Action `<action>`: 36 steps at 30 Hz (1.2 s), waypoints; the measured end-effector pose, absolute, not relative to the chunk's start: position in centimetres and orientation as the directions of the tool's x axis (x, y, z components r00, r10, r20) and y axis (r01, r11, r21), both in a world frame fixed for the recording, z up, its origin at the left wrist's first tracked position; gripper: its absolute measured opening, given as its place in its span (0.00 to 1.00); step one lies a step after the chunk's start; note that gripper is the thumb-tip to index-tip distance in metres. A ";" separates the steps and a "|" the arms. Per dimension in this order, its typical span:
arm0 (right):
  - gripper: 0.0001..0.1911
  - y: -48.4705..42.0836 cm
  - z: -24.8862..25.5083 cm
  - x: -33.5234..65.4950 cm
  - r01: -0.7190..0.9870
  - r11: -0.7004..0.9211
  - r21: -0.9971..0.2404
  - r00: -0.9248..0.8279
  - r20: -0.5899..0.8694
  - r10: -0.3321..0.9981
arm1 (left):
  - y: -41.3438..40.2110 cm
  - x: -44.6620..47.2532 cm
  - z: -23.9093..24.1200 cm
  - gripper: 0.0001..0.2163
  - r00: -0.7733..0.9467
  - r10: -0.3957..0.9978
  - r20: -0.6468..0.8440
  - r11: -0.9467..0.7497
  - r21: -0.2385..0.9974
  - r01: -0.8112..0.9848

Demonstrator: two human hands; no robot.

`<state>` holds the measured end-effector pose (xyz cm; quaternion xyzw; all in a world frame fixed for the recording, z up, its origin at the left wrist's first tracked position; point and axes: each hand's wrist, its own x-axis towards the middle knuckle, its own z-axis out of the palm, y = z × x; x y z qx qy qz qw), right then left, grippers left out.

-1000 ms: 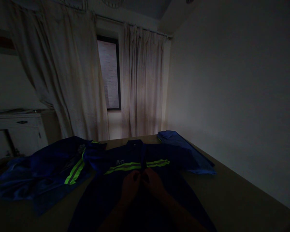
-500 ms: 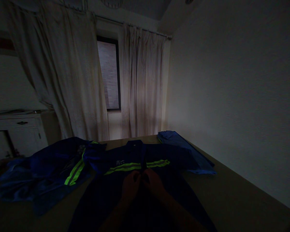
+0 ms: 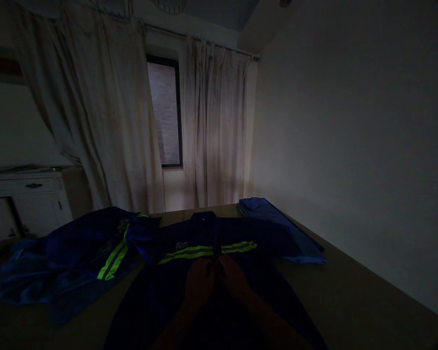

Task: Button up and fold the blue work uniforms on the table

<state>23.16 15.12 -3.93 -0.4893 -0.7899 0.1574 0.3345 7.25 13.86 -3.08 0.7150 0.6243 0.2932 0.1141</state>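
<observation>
A dark blue work jacket (image 3: 156, 291) with a yellow-green reflective stripe lies spread flat on the table (image 3: 350, 301), collar away from me. My left hand (image 3: 199, 282) and my right hand (image 3: 232, 277) meet at its front opening just below the stripe. Both hands have their fingers pinched on the jacket's front edges. The room is very dim, so the fingertips are hard to make out.
A second blue garment (image 3: 76, 253) with a reflective stripe lies crumpled at the left. A lighter blue folded cloth (image 3: 277, 221) sits at the far right of the table. Pale curtains (image 3: 215, 126) frame a window behind; a white cabinet (image 3: 25, 199) stands at the left.
Both hands have shifted slightly up the jacket front towards the stripe. Nothing else has moved.
</observation>
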 end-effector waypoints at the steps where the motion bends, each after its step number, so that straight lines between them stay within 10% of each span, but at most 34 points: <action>1: 0.04 15.2 -4.0 23.2 0.666 0.478 -0.573 -0.299 0.381 0.875 | 13.9 7.2 -3.2 0.11 0.049 0.959 0.278 -0.196 0.532 0.824; 36: 0.06 14.5 -2.7 23.1 0.658 0.471 -0.588 -0.332 0.336 0.882 | 14.1 7.1 -3.3 0.11 0.075 0.962 0.263 -0.212 0.542 0.813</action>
